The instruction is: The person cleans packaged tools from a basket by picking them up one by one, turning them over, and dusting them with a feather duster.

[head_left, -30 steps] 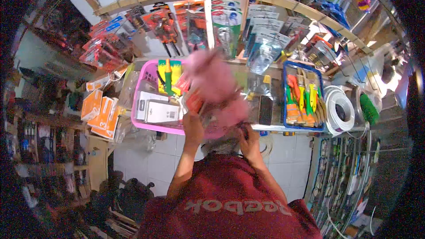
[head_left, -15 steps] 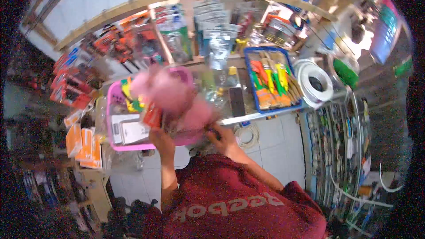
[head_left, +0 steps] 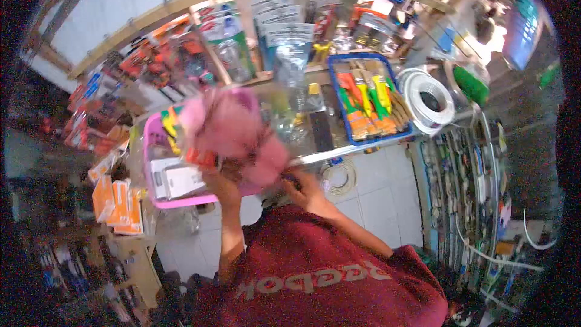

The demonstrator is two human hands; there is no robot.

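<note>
Head view, left of centre: we see a blurred pink thing (head_left: 233, 127) over the pink basket (head_left: 187, 202). Our left hand (head_left: 223, 188) has its grip pinching a red packet (head_left: 201, 158); whether our right hand (head_left: 307, 190) pinches the pink thing's lower-right edge, we cannot tell.

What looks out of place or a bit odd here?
A soft-looking pink bundle, too blurred to identify, covers part of the pink basket; it seems odd near paintbrushes. The orange boxes beside the basket also stand crooked, at differing angles.
</note>
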